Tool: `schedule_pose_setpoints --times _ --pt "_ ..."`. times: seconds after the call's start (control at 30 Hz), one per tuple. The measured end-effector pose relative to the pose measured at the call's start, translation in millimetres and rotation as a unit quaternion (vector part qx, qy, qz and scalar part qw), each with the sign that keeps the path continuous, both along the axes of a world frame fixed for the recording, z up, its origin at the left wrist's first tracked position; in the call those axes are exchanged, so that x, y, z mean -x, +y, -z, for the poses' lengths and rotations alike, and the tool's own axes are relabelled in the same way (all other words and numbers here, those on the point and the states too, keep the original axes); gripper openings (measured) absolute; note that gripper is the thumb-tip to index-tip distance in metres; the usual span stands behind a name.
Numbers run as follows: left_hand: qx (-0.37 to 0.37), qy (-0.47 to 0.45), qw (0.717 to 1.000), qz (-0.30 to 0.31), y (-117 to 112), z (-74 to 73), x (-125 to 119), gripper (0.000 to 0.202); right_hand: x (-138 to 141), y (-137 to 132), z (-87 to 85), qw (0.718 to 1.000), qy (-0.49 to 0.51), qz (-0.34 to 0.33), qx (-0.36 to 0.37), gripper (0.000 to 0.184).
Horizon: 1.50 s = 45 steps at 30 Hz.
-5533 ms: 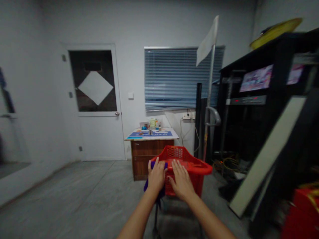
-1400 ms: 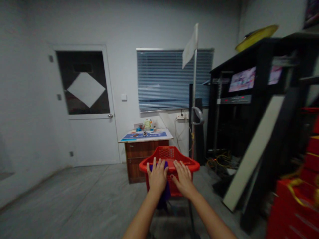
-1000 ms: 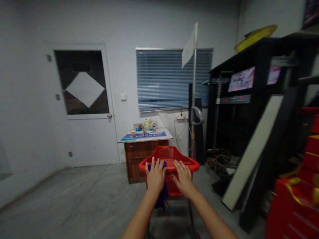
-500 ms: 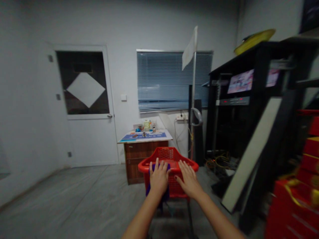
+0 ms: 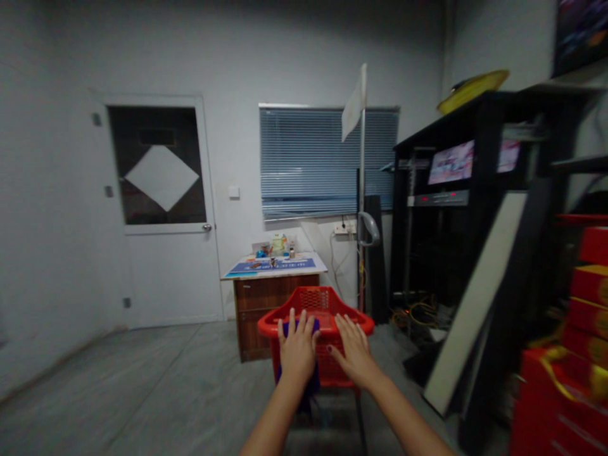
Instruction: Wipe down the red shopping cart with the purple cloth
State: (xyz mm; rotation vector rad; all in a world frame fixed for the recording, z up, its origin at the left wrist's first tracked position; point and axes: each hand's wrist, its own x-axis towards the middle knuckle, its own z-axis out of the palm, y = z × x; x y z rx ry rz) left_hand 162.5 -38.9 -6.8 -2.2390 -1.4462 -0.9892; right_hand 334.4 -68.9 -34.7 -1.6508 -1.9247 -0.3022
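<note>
A red plastic basket cart [image 5: 267, 325] stands right in front of me on the grey floor. Both of my hands lie on its near rim. My left hand [image 5: 297, 348] rests with fingers spread over a purple cloth [image 5: 286, 329] draped on the rim; the cloth hangs down below my wrist. Beside it, my right hand [image 5: 354, 351] lies flat on the bare red rim, fingers stretched out, nails painted dark red. The inside of the basket is mostly hidden by my hands.
Beyond the cart is a small wooden desk [image 5: 275, 297] with small items, under a window with blinds [image 5: 308, 161]. A white door [image 5: 166, 272] is at left. A flag pole [image 5: 361, 190], black rack [image 5: 456, 190], leaning white board [image 5: 475, 297] and red boxes [image 5: 560, 392] crowd the right.
Both hands have stayed on the cart's rim. The cart, angled right earlier, now points straight at the desk. The room has slid slightly lower and left in view.
</note>
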Motion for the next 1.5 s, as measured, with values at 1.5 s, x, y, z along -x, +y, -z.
schedule_pose_setpoints --times 1.5 --pt "-0.017 0.008 0.997 0.071 2.9 5.6 9.9 0.038 7.6 -8.9 -18.0 0.999 -0.027 0.022 0.001 0.051"
